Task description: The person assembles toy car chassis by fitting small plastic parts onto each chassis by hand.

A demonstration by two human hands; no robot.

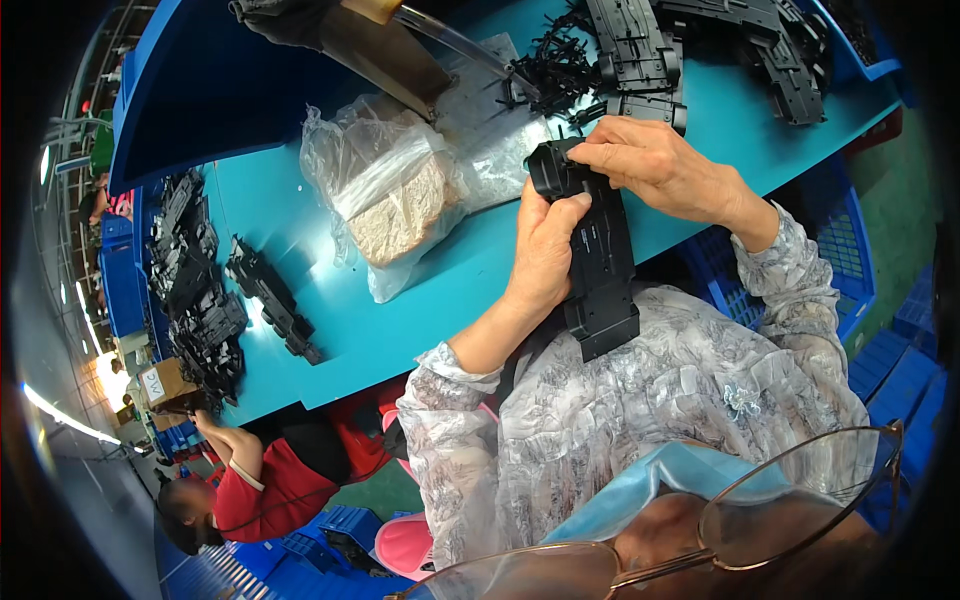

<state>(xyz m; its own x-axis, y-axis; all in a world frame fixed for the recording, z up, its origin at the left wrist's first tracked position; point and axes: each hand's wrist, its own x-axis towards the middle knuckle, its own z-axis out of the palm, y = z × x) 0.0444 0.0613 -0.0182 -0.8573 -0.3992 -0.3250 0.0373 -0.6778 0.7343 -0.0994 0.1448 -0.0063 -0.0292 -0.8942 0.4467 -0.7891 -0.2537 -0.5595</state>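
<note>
A long black plastic chassis part (603,265) slants from the table edge down toward my lap. My left hand (543,243) is closed around its upper left side, with the thumb lying across the top. At the chassis's far end, my right hand (660,170) pinches with thumb and fingertips; whatever is between them is too small to make out. Just beyond lies a heap of small black stick-like parts (560,65). More black chassis parts (638,50) rest past my right hand, and others (775,60) lie farther right.
On the teal table (370,345) sits a clear plastic bag (400,205) with a beige block inside. A single black chassis (270,297) and a pile of them (200,290) lie left. A blue bin (220,85) rises far left. Another person in red (265,495) works at lower left.
</note>
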